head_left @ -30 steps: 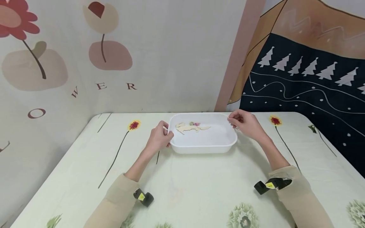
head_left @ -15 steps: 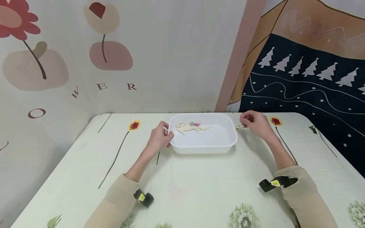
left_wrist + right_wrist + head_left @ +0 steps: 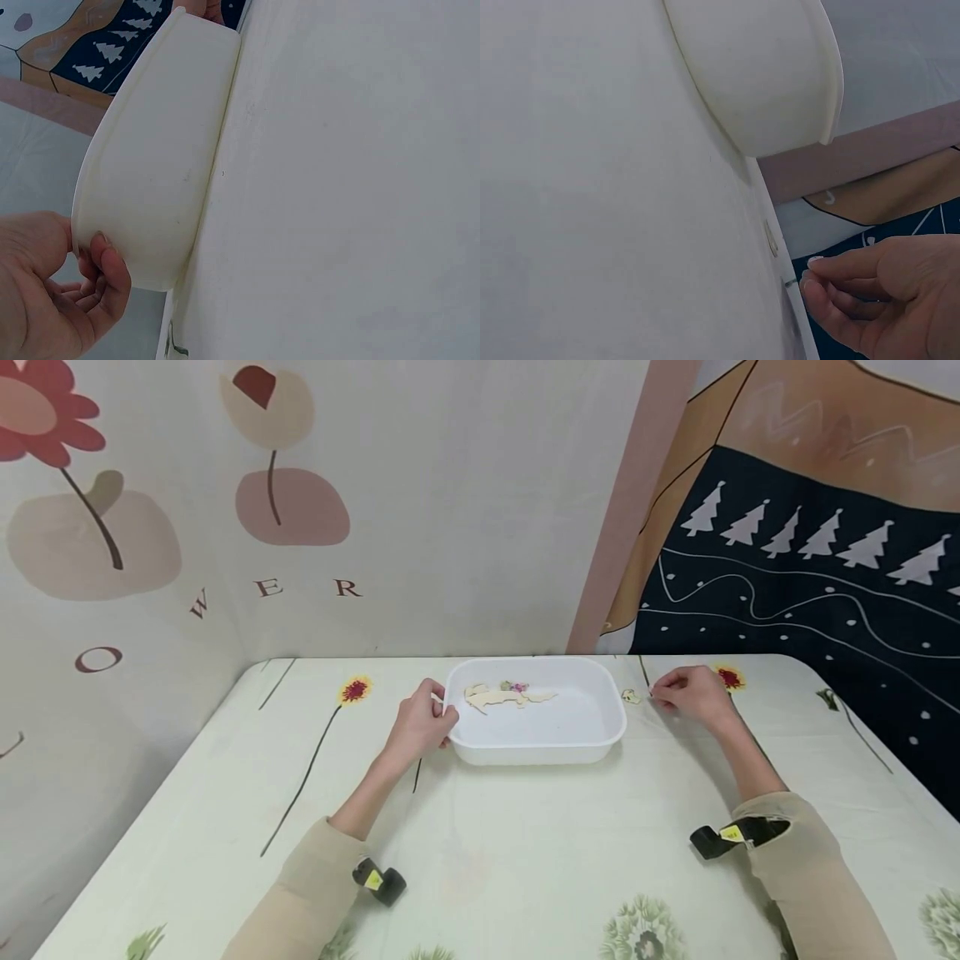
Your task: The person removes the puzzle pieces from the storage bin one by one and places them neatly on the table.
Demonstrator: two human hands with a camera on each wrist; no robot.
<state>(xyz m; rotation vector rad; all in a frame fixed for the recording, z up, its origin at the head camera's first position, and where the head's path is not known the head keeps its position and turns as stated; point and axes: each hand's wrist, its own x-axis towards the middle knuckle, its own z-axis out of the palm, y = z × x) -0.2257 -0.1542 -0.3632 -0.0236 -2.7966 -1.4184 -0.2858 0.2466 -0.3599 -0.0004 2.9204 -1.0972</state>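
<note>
My left hand (image 3: 420,720) grips the left rim of a white rectangular plastic tray (image 3: 536,754), thumb over the edge and fingers below. In the left wrist view the same hand (image 3: 67,281) pinches the rim of the tray (image 3: 154,150). A flat, pale, lizard-shaped piece (image 3: 491,697) lies inside, beside a small pink and green bit (image 3: 514,687). Right of the tray, my right hand (image 3: 697,696) is low over the table, fingertips together; I cannot tell whether they pinch anything. Between them lies a small pale flat piece (image 3: 631,696), visible edge-on in the right wrist view.
A pale flower-printed cloth covers the table (image 3: 525,843). Its far edge stands close behind the tray, against a printed curtain (image 3: 450,527). A dark cloth with white trees (image 3: 795,577) hangs at the right. Black cameras (image 3: 382,883) sit on both sleeves.
My right hand has left the tray's right rim and moved to the right, lowering towards the table. The small pale piece beside the tray now shows fully. My left hand keeps its grip.
</note>
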